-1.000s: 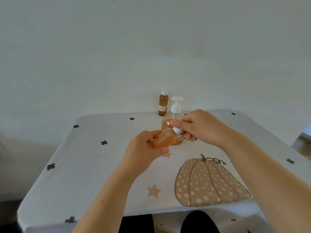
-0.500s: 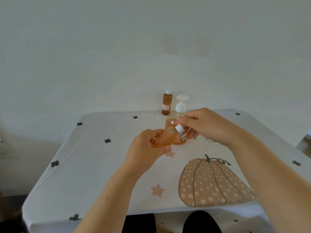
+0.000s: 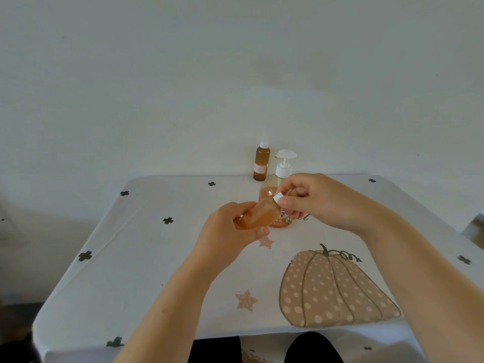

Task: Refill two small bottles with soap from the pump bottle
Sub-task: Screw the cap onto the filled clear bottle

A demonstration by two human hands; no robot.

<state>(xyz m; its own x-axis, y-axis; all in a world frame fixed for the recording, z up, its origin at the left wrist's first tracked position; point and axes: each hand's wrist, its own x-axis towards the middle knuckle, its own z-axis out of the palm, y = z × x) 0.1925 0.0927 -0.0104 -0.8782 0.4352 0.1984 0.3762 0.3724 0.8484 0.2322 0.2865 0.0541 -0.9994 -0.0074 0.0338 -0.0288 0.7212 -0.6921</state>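
My left hand point(image 3: 227, 231) grips a small clear bottle point(image 3: 259, 214) of orange soap, tilted with its neck pointing up to the right, above the table. My right hand point(image 3: 314, 200) pinches the bottle's white cap point(image 3: 278, 198) at the neck. Directly behind them stands the pump bottle point(image 3: 280, 179), with a white pump head and orange soap, partly hidden by my hands. A second small amber bottle point(image 3: 261, 162) with a white cap and a pale label stands upright at the table's far edge, left of the pump.
The table wears a white cloth point(image 3: 157, 258) printed with dark clovers, stars and a large dotted pumpkin point(image 3: 332, 286). A plain white wall rises right behind the far edge. The table's front edge lies close to my body.
My hands and the small bottle stay together in front of the pump bottle; my right fingers have shifted on the cap. The view has tilted slightly.
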